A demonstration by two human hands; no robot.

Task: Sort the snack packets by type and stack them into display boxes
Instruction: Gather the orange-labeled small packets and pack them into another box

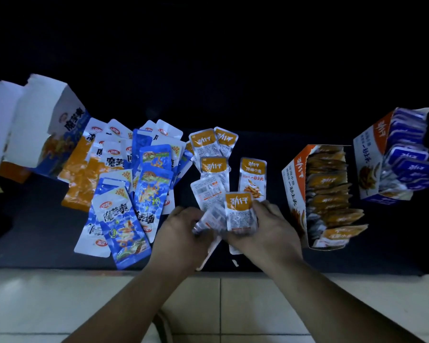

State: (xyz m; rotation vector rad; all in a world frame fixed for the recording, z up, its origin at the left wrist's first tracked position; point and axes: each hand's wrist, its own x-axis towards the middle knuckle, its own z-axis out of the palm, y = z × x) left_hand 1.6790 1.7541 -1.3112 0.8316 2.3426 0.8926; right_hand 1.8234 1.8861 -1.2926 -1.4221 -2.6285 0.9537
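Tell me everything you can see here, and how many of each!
small orange packets: at least five loose, orange and white, middle of the mat
held packets: a few, orange and white, between both grips
long packets: overlapping heap, uncountable, blue, white, orange, left
orange-packet box: one, white and orange, right of the grips
blue-packet box: one, white, orange, blue, far right
open box: one, white and blue, far left
mat: one, black, under everything
floor tiles: pale, bottom
left grip: bare hand, holds held packets
right grip: bare hand, holds held packets
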